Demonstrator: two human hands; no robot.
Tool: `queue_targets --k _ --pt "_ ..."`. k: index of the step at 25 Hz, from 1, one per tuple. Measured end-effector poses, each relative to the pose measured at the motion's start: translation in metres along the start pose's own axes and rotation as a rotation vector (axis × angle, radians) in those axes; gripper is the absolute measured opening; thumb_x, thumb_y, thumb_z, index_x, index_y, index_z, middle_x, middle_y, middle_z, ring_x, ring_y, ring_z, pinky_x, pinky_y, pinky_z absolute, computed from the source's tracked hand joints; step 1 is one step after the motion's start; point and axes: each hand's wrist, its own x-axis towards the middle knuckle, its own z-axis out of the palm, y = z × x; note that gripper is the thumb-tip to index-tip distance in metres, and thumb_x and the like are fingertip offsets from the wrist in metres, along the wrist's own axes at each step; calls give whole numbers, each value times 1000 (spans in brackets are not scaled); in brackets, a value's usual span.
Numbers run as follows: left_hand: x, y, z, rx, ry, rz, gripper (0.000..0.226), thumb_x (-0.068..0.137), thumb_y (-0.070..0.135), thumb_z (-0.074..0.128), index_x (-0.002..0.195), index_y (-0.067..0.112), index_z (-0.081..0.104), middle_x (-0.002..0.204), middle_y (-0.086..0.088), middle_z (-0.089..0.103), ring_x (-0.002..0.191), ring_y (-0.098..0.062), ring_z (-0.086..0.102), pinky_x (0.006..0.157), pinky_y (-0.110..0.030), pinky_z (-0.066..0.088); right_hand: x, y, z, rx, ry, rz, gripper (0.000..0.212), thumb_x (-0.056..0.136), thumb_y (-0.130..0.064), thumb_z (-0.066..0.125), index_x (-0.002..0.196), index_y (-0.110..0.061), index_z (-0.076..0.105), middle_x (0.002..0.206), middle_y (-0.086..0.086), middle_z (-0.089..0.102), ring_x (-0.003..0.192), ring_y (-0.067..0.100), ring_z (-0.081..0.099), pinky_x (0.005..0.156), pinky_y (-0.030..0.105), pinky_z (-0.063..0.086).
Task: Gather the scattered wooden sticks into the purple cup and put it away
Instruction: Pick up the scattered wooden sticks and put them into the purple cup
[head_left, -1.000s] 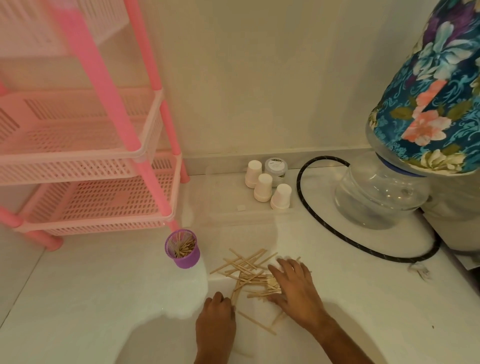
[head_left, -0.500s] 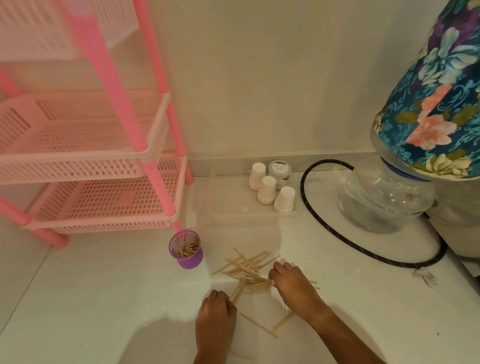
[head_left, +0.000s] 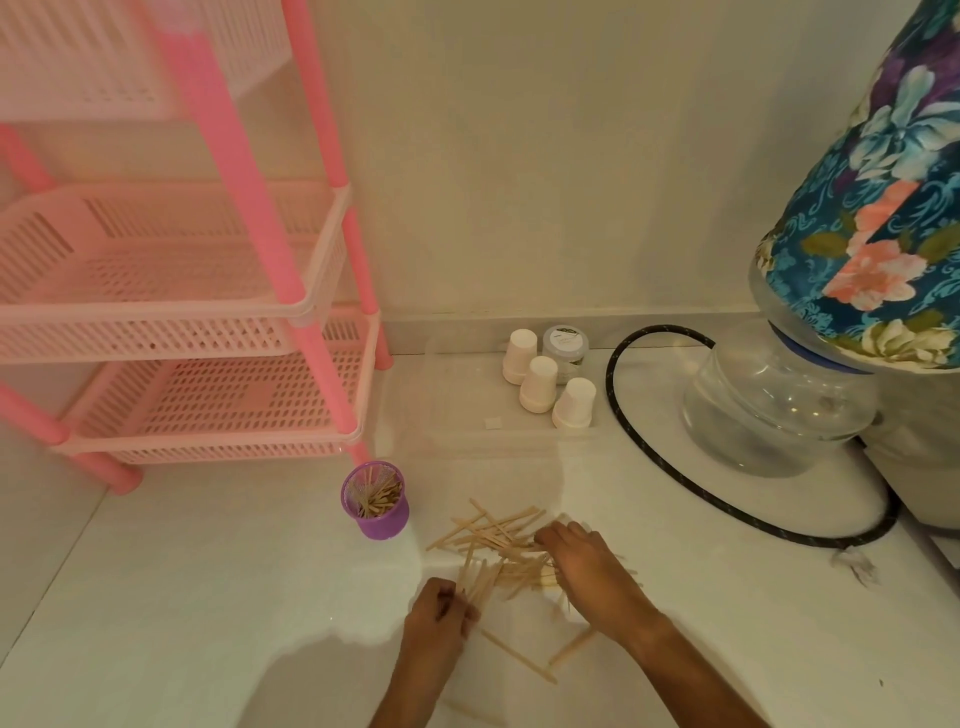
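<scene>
A purple cup (head_left: 378, 506) stands on the white floor with several wooden sticks upright inside it. To its right lies a loose pile of wooden sticks (head_left: 493, 535). My right hand (head_left: 587, 574) rests palm down on the right side of the pile, its fingers curled over the sticks. My left hand (head_left: 441, 618) is at the pile's near left edge, fingers closed around the ends of a small bundle of sticks. A single stick (head_left: 519, 657) and another short one (head_left: 574, 646) lie apart, nearer to me between my wrists.
A pink tiered basket rack (head_left: 208, 332) stands at the left, one leg just behind the cup. By the wall are three upturned white cups (head_left: 540, 384) and a small jar (head_left: 565, 344). A black hose (head_left: 670, 475) loops around a water bottle (head_left: 779, 405) under a floral cover.
My right hand has drawn the sticks in toward the left, tightening the pile. My left hand has moved up to the pile and closed on a few sticks. The camera has shifted slightly.
</scene>
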Motion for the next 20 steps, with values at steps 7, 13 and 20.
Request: queue_targets --k 7,13,20 --pt "9 25 6 -206 -94 -285 22 96 -7 28 103 -2 48 48 -7 45 39 -16 28 40 -18 20 6 3 -12 304 44 23 20 100 -6 47 101 -23 57 98 -6 62 89 13 58 79 34 52" --pt "-4 28 4 -290 -59 -232 24 105 18 45 92 4 60 53 -1 34 46 -14 24 49 -25 16 16 6 -21 512 193 133 41 106 -38 61 72 -32 38 63 -13 43 59 8 43 56 23 36" --pt "-6 18 -2 -301 44 -53 34 101 31 68 77 10 55 59 3 35 49 -9 29 50 -26 25 25 -7 -36 1375 449 541 62 94 -59 70 61 -21 35 53 1 31 46 17 28 43 28 32"
